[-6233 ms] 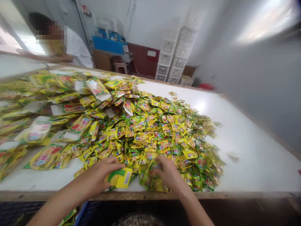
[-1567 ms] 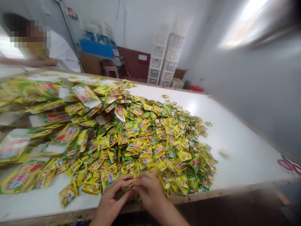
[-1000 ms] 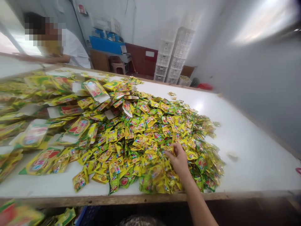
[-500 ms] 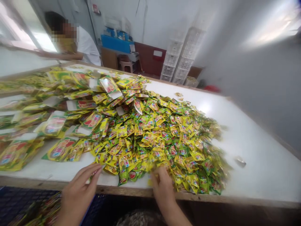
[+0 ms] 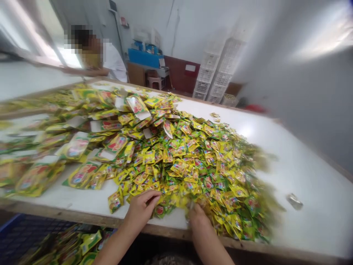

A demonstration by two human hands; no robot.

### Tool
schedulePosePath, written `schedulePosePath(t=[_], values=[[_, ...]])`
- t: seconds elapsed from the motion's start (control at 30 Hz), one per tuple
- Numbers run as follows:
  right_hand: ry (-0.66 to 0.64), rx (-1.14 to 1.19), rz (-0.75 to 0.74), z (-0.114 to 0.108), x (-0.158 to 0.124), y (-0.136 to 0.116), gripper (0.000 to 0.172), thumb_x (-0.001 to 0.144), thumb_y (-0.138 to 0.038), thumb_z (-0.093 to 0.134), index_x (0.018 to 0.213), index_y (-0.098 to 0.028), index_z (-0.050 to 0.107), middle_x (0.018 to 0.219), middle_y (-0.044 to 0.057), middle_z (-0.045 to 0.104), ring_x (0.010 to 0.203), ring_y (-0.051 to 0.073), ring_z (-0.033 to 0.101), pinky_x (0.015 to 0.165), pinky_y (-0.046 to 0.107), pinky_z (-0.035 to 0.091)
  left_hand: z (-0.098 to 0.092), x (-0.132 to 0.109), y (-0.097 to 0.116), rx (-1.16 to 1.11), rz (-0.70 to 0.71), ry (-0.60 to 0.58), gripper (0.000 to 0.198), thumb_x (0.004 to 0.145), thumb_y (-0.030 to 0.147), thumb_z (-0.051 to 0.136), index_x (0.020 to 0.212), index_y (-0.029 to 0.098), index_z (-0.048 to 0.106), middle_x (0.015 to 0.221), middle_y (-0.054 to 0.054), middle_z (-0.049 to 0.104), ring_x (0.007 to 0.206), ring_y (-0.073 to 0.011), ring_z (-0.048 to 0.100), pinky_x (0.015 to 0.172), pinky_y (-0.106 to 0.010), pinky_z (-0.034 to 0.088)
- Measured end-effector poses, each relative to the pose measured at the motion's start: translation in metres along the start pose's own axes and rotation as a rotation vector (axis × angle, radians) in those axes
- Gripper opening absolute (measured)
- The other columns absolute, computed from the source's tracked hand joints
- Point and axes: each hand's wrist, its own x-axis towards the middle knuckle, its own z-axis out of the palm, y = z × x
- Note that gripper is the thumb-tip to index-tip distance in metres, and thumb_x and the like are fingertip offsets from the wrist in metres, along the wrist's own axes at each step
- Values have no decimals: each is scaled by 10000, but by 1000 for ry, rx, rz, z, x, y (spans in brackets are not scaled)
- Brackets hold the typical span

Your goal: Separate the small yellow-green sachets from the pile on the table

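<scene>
A heap of small yellow and green sachets (image 5: pixel 182 167) with fruit pictures covers the middle of the white table (image 5: pixel 311 173). My left hand (image 5: pixel 140 209) is at the heap's front edge, thumb and forefinger drawn together; whatever they may pinch is hidden. One sachet (image 5: pixel 115 201) lies by itself to the left of that hand. My right hand (image 5: pixel 200 222) reaches into the front of the heap, knuckles up, its fingers blurred and partly hidden among the sachets. Larger open packets (image 5: pixel 82 175) of similar print, with white flaps, are piled to the left.
Below the table's wooden front edge (image 5: pixel 91 217) stands a blue crate (image 5: pixel 16 228) with packets in it. A silver sachet (image 5: pixel 294 201) lies at the right. Across the table a person (image 5: pixel 114 62) leans over. White crates (image 5: pixel 211 75) are stacked by the back wall.
My left hand has moved right, from the table's bare part to the heap; a sachet now lies near where it was. My right hand stays at the heap's front. The view has shifted slightly.
</scene>
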Motion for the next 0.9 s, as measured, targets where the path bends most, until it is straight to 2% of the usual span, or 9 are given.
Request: schedulePosePath(t=[0.1, 0.2, 0.3, 0.4, 0.53, 0.6, 0.73, 0.83, 0.9], values=[[-48, -133, 8, 2, 4, -2, 365, 667, 102, 475, 775, -159, 706, 880, 130, 662, 803, 240, 626, 687, 290, 449, -20, 6, -1, 6, -45, 41, 193, 850, 341, 587, 900, 244, 747, 935, -26, 774, 885, -222, 707, 814, -302, 530], [-102, -29, -72, -11, 16, -11, 341, 648, 60, 518, 822, -168, 702, 891, 114, 673, 840, 238, 620, 743, 287, 461, -17, 9, 5, -41, -76, -43, 232, 863, 353, 556, 935, 223, 734, 850, -33, 769, 793, -214, 719, 719, -290, 551], [-122, 344, -109, -33, 27, -11, 237, 705, -33, 543, 821, -192, 675, 852, 48, 664, 808, 196, 607, 715, 257, 465, 18, 4, 19, -89, -64, -233, 201, 839, 297, 559, 879, 219, 740, 722, -22, 747, 660, -205, 702, 614, -279, 539], [-85, 664, 16, -57, 30, 6, 82, 773, -161, 596, 831, -186, 648, 764, 3, 618, 733, 167, 583, 657, 240, 465, 66, -8, 36, -82, -7, -360, 153, 784, 197, 590, 785, 241, 737, 748, -25, 734, 749, -221, 686, 709, -303, 512], [0, 883, 108, -76, 26, 38, 151, 801, -315, 658, 879, -186, 641, 807, 13, 588, 749, 170, 576, 664, 255, 494, 117, -22, 52, -9, -13, -326, 302, 698, 99, 609, 958, 230, 690, 1082, -86, 666, 1025, -276, 607, 893, -367, 425], [51, 927, 119, -80, 26, 48, 193, 803, -352, 665, 899, -185, 646, 817, 15, 586, 751, 171, 574, 665, 260, 501, 128, -21, 53, 17, -47, -289, 308, 647, 74, 620, 923, 206, 657, 1088, -96, 627, 1039, -283, 580, 891, -369, 406], [76, 1021, 77, -82, 31, 42, 218, 802, -311, 669, 987, -200, 640, 864, 14, 603, 758, 161, 584, 678, 256, 497, 120, -10, 46, -51, -130, -272, 176, 634, 159, 678, 777, 206, 586, 789, -11, 627, 811, -225, 611, 757, -311, 445], [-42, 1113, 19, -74, 30, 18, 318, 743, -253, 721, 1042, -232, 613, 852, -9, 627, 733, 157, 599, 636, 239, 483, 95, -6, 41, -181, -203, -271, 193, 688, 272, 670, 856, 191, 623, 802, -13, 684, 723, -197, 631, 649, -275, 479], [-71, 1049, 3, -63, 29, 1, 273, 706, -211, 743, 955, -227, 631, 740, -39, 599, 648, 138, 564, 573, 216, 440, 78, -9, 40, -257, -246, -262, 255, 749, 318, 618, 955, 173, 663, 867, -36, 718, 693, -185, 639, 612, -270, 495]])
